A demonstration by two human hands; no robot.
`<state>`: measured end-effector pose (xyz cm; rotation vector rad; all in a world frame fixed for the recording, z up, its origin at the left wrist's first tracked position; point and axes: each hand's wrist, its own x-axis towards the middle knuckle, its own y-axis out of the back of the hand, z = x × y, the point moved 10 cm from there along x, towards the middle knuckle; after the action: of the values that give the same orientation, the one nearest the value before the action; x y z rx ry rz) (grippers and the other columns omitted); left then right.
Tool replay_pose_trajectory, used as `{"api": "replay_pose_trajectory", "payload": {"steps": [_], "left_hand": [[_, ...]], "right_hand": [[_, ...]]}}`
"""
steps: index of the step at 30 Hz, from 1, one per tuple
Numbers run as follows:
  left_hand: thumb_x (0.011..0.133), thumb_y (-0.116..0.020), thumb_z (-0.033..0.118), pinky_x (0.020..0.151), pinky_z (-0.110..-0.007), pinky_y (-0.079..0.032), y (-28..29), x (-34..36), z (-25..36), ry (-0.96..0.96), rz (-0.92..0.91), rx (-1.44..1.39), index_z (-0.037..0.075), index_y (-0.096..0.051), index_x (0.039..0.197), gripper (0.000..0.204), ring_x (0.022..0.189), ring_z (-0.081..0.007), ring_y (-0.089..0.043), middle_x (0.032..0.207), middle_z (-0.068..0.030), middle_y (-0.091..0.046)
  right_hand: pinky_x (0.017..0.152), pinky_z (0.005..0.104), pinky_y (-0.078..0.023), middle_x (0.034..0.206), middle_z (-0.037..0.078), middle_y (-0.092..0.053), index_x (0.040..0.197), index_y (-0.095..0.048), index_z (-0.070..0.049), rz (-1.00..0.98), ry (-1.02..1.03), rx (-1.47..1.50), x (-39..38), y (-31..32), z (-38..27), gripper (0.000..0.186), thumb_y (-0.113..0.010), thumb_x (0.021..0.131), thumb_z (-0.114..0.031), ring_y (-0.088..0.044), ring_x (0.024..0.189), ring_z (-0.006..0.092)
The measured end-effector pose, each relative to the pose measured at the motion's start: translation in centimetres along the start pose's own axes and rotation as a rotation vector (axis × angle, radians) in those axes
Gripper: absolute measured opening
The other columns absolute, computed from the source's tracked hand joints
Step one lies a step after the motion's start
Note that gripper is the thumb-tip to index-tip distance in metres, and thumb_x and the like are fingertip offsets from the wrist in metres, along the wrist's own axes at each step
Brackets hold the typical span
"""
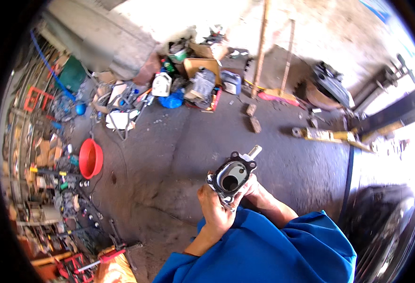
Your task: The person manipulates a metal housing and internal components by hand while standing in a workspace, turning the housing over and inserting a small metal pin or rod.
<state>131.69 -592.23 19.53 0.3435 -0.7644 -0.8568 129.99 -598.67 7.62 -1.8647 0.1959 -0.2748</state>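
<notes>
Both of my hands grip a metal housing (234, 170) with a dark flange around an oval opening, a round hole inside it and a silver tube sticking up at its upper right. My left hand (213, 213) holds it from the lower left, fingers curled round its side. My right hand (253, 191) is on its lower right side, mostly behind the part, with its fingertips partly hidden. Blue cloth (264, 245) covers my body below the hands.
Containers, cardboard and scrap (200, 85) pile along the wall, near a broom (283, 96). A red basin (90, 159) stands left, beside cluttered shelving (42, 188) and scattered tools (101, 259). A yellow lift arm (325, 134) reaches in from the right over the dark floor (160, 155).
</notes>
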Motion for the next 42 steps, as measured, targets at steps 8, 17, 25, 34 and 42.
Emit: {"api": "replay_pose_trajectory", "payload": {"steps": [8, 17, 25, 34, 42], "left_hand": [[0.078, -0.08, 0.018, 0.094, -0.035, -0.046, -3.3, 15.3, -12.4, 0.423, -0.046, -0.681, 0.0, -0.041, 0.135, 0.071, 0.113, -0.0223, -0.055, 0.123, -0.0129, -0.054], [0.086, -0.075, 0.032, 0.069, -0.025, -0.044, -12.0, 28.8, -23.6, 0.566, -0.216, -0.732, 0.0, -0.058, 0.104, 0.041, 0.081, -0.0088, -0.053, 0.094, -0.0024, -0.058], [0.084, -0.077, 0.022, 0.075, -0.024, -0.047, -22.0, 43.0, -30.8, 0.668, -0.378, -1.002, -0.002, -0.058, 0.118, 0.045, 0.09, -0.0093, -0.058, 0.102, -0.0044, -0.065], [0.087, -0.068, 0.05, 0.076, -0.022, -0.042, -24.0, 55.7, -33.5, 0.545, -0.504, -1.191, 0.002, -0.047, 0.127, 0.065, 0.093, -0.0097, -0.046, 0.101, -0.0021, -0.048], [0.094, -0.064, 0.038, 0.062, -0.025, -0.047, -20.5, 56.9, -44.5, 0.918, 0.166, -0.804, 0.0, -0.059, 0.102, 0.039, 0.079, -0.0095, -0.057, 0.091, -0.0045, -0.061]], "right_hand": [[0.085, 0.0385, -0.054, 0.105, 0.017, -0.069, 0.117, -0.059, 0.004, -0.136, -0.23, 0.066, 16.5, 1.5, -10.4, 0.052, -0.071, 0.067, -0.006, -0.068, 0.092, 0.0284], [0.085, 0.0433, -0.053, 0.103, 0.018, -0.068, 0.116, -0.059, 0.003, 0.135, -0.037, 0.023, 24.6, 11.9, -22.3, 0.056, -0.069, 0.062, -0.009, -0.066, 0.092, 0.0309], [0.089, 0.0412, -0.052, 0.109, 0.016, -0.067, 0.124, -0.054, 0.002, 0.371, 0.219, -0.05, 31.7, 18.5, -35.1, 0.065, -0.072, 0.063, -0.01, -0.065, 0.096, 0.0278], [0.087, 0.0391, -0.052, 0.101, 0.016, -0.067, 0.118, -0.056, 0.003, 0.312, 0.265, -0.136, 42.7, 19.0, -44.1, 0.048, -0.067, 0.073, -0.011, -0.065, 0.093, 0.0271], [0.096, 0.0328, -0.048, 0.113, 0.018, -0.065, 0.15, -0.012, 0.005, 0.591, -0.122, -0.451, 51.6, 25.1, -42.6, 0.085, -0.066, 0.084, 0.001, -0.065, 0.104, 0.0243]]}}
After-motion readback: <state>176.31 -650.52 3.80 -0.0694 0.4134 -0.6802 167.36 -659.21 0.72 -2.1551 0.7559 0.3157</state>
